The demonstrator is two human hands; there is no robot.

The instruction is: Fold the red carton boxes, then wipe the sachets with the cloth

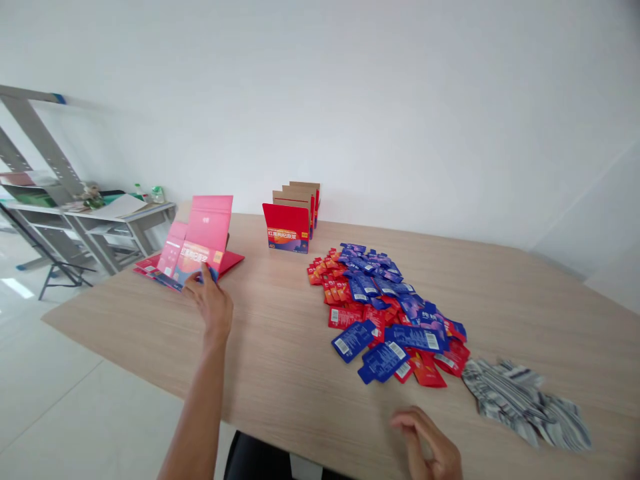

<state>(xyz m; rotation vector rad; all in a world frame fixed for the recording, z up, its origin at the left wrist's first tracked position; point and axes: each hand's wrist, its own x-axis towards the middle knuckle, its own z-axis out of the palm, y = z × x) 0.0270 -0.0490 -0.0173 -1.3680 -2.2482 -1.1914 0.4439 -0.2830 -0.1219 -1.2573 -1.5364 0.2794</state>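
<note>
two-handed at a pale wooden table (pixel 280 373). reaches far forward with the left hand (pixel 213 303), fingertips closed on the lower edge of a flat carton (pixel 203 233), pink and red with print on its face. holds it tilted up on that edge, top leaning away, right over a low stack of flat cartons (pixel 231 261) at the table's far left corner, touching the stack or just above it; cannot tell which. rests the right hand (pixel 430 448) low at the near edge of the table, fingers loosely curled and half spread, gripping nothing, well apart from the carton. has, just beyond that hand, a loose heap of sachets (pixel 385 307), red and blue mixed and overlapping, spread from mid-table toward the near edge. shows to the right of the heap, near but not touching it, a smaller pile of striped packets (pixel 525 400), grey and white. shows at the far side of the table, between stack and heap, a row of folded boxes (pixel 287 228) standing upright one behind another, the front one red with print, brown card insides above. looks past the table's left end to a grey shelf unit (pixel 100 217) with small clutter on top, against a white wall (pixel 400 100).
</note>
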